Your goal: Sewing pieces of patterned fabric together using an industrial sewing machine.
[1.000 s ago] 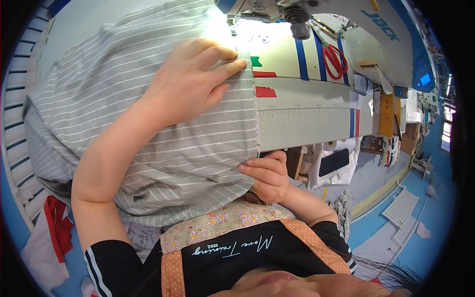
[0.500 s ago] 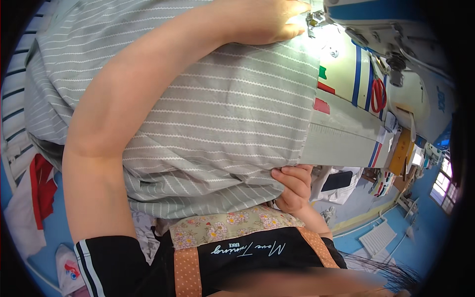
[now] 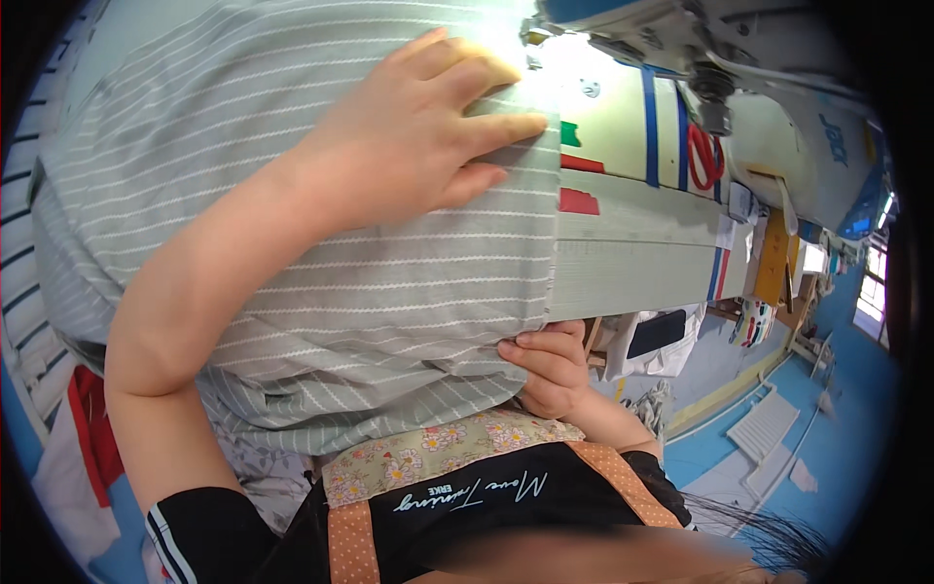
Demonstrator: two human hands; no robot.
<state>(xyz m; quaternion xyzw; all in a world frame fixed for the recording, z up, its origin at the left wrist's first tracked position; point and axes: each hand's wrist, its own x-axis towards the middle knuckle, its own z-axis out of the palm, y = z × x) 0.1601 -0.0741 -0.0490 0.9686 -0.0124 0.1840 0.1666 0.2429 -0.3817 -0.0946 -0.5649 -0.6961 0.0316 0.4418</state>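
Note:
Grey fabric with white wavy stripes [image 3: 418, 277] covers the table in front of me and drapes down toward my lap. My left hand [image 3: 418, 131] lies flat on it with fingers spread, near the fabric's right edge. Just beyond those fingertips is the presser foot [image 3: 532, 37] of a sewing machine [image 3: 769, 58], under a bright lamp that washes out the needle area. Close to my body, my right hand [image 3: 550, 365] has its fingers curled round the near right corner of the fabric.
Red-handled scissors [image 3: 704, 156] sit beside the machine bed. A ruler scale runs along the grey table edge [image 3: 632, 258]. A dark phone-like rectangle [image 3: 657, 334] lies on white material to the right. Red and white cloth [image 3: 88, 438] hangs at the left.
My left hand has drawn back from the presser foot toward me and spread flat on the fabric. The right hand still grips the corner. The whole view has shifted somewhat.

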